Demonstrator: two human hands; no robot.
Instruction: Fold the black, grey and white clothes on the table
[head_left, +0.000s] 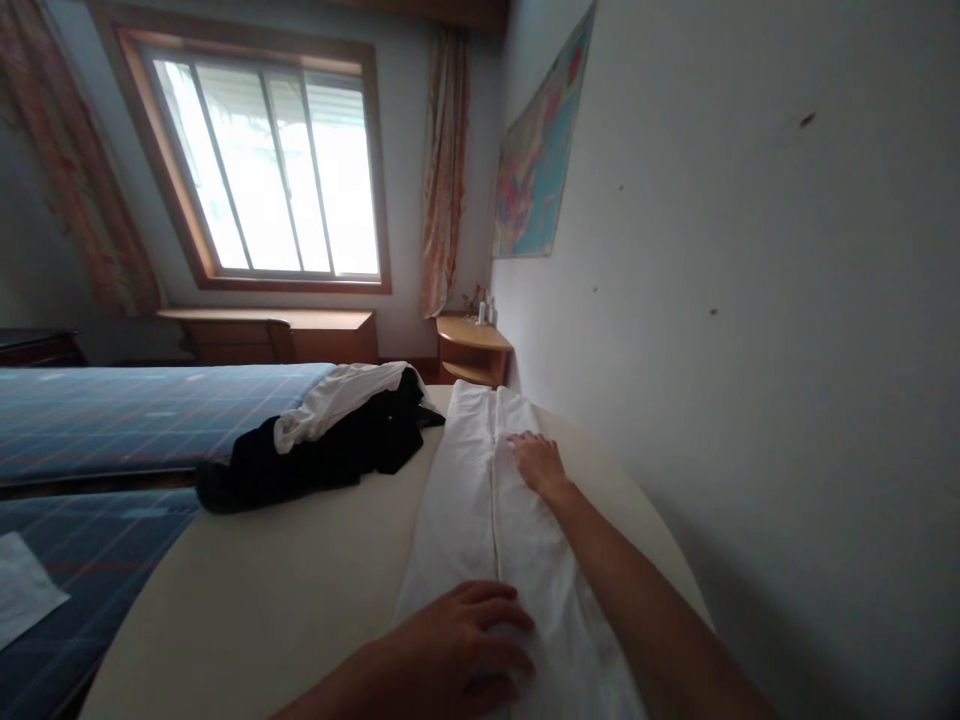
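A round table (pixel 300 600) carries white cloth (pixel 456 500) and black clothing (pixel 322 462).

Cloth (pixel 450 510) white, surface (pixel 285 590) cream, clothes pile (pixel 315 465) black and white, bed (pixel 135 425) blue plaid with reddish lines, curtain (pixel 444 180) orange-pink patterned, window frame (pixel 300 286) brown, map (pixel 536 165) blue with pink patches.

Left of the left hand (pixel 456 635), open tabletop (pixel 300 580) gives a wide path, up to a heap of black and white clothes (pixel 337 450) that blocks it farther ahead. Right of the right hand (pixel 538 462) runs only a narrow strip of tabletop (a pale wall (pixel 787 450) rises beyond it). Above both hands, nothing obstructs.
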